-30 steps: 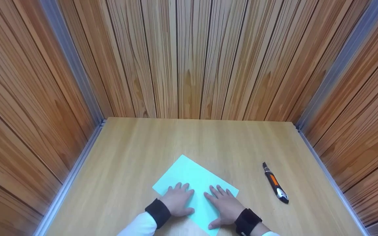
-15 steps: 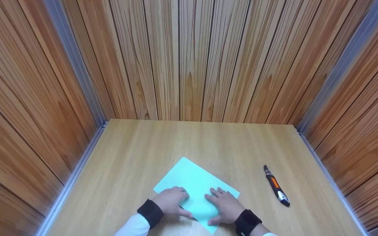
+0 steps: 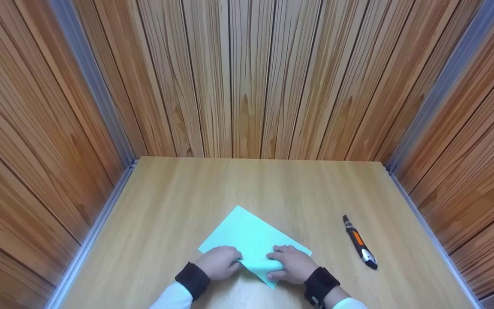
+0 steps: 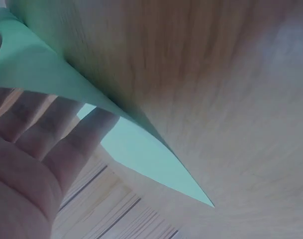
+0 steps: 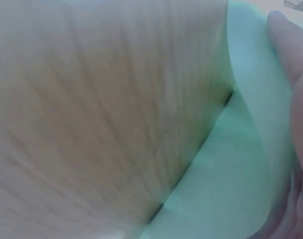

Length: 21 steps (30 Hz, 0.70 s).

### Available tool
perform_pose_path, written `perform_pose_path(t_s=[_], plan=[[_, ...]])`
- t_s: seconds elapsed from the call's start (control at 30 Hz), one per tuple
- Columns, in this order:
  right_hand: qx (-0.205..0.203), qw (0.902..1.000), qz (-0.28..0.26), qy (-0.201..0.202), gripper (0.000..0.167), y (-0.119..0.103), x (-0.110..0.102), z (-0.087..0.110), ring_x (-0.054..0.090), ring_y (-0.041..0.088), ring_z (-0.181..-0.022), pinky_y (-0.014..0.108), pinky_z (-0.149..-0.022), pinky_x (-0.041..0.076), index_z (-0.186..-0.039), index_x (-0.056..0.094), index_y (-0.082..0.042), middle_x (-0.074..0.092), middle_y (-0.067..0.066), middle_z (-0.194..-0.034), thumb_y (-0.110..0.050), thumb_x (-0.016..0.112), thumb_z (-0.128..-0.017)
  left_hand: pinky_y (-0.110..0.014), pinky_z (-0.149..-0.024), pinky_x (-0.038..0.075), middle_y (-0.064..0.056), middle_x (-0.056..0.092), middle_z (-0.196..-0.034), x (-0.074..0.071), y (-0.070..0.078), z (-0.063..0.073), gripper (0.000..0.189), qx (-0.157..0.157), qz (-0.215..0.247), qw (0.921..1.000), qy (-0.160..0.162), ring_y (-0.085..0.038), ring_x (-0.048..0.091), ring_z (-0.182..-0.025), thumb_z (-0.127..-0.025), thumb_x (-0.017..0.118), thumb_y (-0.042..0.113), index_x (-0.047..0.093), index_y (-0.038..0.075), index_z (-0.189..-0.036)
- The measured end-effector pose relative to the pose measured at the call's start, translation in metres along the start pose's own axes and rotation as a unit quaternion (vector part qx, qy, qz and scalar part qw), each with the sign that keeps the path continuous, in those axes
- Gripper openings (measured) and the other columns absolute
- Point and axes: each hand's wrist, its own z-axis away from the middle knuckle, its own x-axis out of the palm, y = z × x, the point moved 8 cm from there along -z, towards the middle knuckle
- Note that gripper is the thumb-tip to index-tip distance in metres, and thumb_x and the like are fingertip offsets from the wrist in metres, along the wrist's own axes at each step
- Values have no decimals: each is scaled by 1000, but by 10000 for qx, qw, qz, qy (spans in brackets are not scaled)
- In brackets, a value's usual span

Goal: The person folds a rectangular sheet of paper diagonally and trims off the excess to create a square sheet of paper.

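A pale green sheet of paper (image 3: 251, 234) lies at an angle on the table, one corner pointing to the back. My left hand (image 3: 219, 262) grips its near left edge, fingers curled. On the opposite side my right hand (image 3: 292, 264) holds the sheet, thumb toward the near corner. Between the hands the near part of the paper bends upward. The left wrist view shows the curved sheet (image 4: 146, 149) crossing my fingers, their tips partly hidden. In the right wrist view the paper (image 5: 226, 169) rises in a curl, with my thumb (image 5: 288, 42) on it.
A utility knife (image 3: 359, 242) with an orange and black handle lies right of the paper, its blade end toward the back. Wood-panelled walls (image 3: 247, 77) enclose the wooden table (image 3: 165, 193) at the back and sides, with metal rails (image 3: 97, 229) along its side edges.
My left hand, flat on the paper before, has drawn back left and curled at its edge. My right fingers have bent too. The near corner has risen and moved away from me.
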Motion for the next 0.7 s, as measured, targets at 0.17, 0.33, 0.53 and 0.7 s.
perform_pose_path(t_s=[0.17,0.33,0.53,0.7], plan=[[-2,10000,-8,-73,62,1,-3,-2,62,50,-135,62,-113,50,-140,73,-8,66,26,-148,-55,75,-99,-29,-74,58,5,71,-80,0,1,-1,21,-30,121,9999,53,-8,66,-74,-108,62,18,78,14,-95],[-32,9997,-244,-71,61,5,-4,-3,63,48,-137,62,-116,48,-138,73,-4,67,25,-147,-54,70,-103,-30,-76,60,5,73,-82,1,-2,0,25,-162,285,9995,24,-10,70,-77,-113,56,22,77,13,-104],[205,9920,-1132,-522,62,20,-7,2,54,48,-147,66,-122,40,-141,70,-3,60,23,-157,-51,72,-102,-21,-59,42,10,45,-65,5,-5,-1,30,-201,590,9980,-60,-4,46,-59,-115,49,18,66,11,-92],[283,9811,-1742,-793,78,32,-11,9,48,48,-152,67,-125,36,-152,61,-5,55,23,-162,-45,89,-90,-21,-57,38,12,38,-66,6,-5,0,31,-242,622,9977,-114,-4,40,-58,-115,47,16,63,11,-90]])
